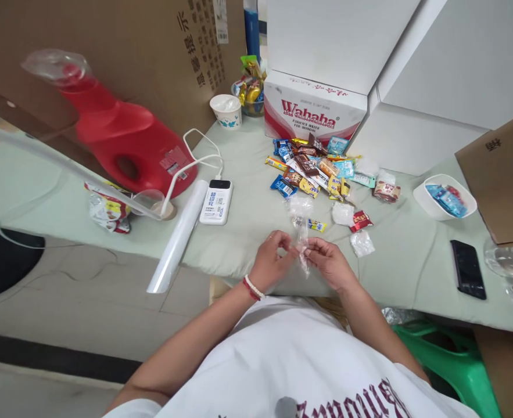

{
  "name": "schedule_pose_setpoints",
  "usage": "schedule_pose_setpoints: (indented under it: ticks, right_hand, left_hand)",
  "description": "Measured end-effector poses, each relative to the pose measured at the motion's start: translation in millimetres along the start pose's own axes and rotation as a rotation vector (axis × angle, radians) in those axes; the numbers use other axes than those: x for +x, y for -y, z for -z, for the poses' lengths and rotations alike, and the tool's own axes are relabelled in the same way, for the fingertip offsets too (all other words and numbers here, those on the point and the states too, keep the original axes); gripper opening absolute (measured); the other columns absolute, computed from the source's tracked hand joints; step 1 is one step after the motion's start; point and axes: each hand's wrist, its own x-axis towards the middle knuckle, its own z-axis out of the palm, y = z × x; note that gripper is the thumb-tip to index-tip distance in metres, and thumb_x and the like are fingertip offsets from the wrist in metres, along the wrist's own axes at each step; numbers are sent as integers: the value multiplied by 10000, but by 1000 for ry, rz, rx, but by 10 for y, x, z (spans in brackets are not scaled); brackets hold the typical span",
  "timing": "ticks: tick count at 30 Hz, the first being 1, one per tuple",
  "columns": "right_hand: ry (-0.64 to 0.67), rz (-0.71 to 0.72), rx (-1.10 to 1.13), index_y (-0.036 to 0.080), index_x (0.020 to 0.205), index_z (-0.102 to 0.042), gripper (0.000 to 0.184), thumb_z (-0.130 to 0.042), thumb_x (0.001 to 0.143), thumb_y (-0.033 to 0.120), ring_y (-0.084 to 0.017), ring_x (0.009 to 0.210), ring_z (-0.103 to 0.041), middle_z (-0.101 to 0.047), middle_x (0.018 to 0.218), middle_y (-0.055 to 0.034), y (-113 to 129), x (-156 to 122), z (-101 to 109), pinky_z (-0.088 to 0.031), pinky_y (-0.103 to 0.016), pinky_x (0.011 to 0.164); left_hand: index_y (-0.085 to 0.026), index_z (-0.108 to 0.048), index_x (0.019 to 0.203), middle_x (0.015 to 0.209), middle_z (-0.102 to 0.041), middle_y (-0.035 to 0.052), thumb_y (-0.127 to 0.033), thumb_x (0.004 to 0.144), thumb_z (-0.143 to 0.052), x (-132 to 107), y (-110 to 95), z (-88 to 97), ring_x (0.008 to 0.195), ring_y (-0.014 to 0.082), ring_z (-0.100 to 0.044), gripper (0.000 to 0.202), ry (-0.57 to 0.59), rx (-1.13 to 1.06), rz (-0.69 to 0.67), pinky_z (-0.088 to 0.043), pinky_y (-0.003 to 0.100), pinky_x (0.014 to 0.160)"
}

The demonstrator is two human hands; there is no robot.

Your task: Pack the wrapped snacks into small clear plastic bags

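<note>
My left hand, with a white and red bracelet at its wrist, has its fingers curled against a twisted piece of clear plastic film. From the other side my right hand pinches the same film between thumb and fingers. What the film wraps, if anything, is too small to make out. A crumpled clear wad lies just beyond it. Right of that are a clear wrapped bundle, a red snack packet and another clear bundle. A small yellow and blue packet lies near my fingers.
A heap of wrapped snacks lies before a Wahaha carton. Leftward are a power bank, a plastic film roll and a red jug. Rightward are a white bowl and a phone.
</note>
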Motion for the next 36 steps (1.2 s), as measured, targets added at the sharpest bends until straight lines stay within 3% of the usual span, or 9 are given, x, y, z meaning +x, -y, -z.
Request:
schedule_pose_setpoints:
  ticks: [4,10,13,17,23,29,33,36]
  right_hand:
    - [-50,42,-78,217,935,-746,457,-939,614,478,-159,732,-624,-703,818,-6,39,-3,-19,-534,-302,696]
    - [-113,98,-120,209,829,-686,415,-915,645,502,-117,612,-517,-623,698,25,33,-14,14,-456,-260,595]
    - [-146,96,-128,215,783,-657,418,-899,661,533,-104,553,-443,-565,626,42,-5,-6,-47,-389,-247,534]
    - [-117,59,-173,212,766,-665,439,-913,628,546,-117,575,-471,-589,636,28,-9,20,-146,-399,-258,551]
    - [-14,-7,-141,213,924,-775,381,-879,704,507,-144,708,-587,-714,817,-20,43,18,-99,-472,-285,679]
    - [-137,44,-173,214,944,-738,368,-872,716,469,-136,684,-561,-677,787,-4,56,15,-68,-445,-264,638]
    - [-220,83,-182,233,969,-699,401,-866,707,486,-145,683,-573,-681,830,-12,81,0,-94,-475,-281,644]
    - [-225,94,-125,242,958,-666,415,-879,695,483,-143,651,-580,-678,816,-7,66,3,-150,-497,-290,628]
  left_hand:
    - [-205,-673,802,798,-653,20,-355,847,-643,44,94,-78,779,163,-611,159,44,-69,28,-472,264,676]
    - [-192,-627,774,727,-625,-1,-442,849,-637,131,213,126,702,144,-566,261,4,-222,206,-480,256,651]
    - [-188,-639,814,740,-630,12,-583,843,-640,111,201,135,711,159,-574,395,107,-304,303,-471,248,581]
    - [-171,-690,862,810,-690,28,-578,745,-781,71,190,30,769,163,-621,433,241,-463,281,-520,279,707]
    - [-160,-701,799,741,-676,13,-511,784,-773,48,255,29,736,146,-609,359,156,-600,336,-522,303,778]
    - [-165,-710,828,895,-739,51,-505,804,-740,57,334,140,820,156,-632,342,70,-544,327,-533,307,823]
    - [-189,-630,768,714,-630,-5,-554,799,-727,59,309,191,678,135,-575,379,20,-477,361,-518,257,632]
    - [-197,-619,776,662,-595,-16,-586,791,-732,28,208,141,625,136,-563,405,136,-467,358,-479,243,548]
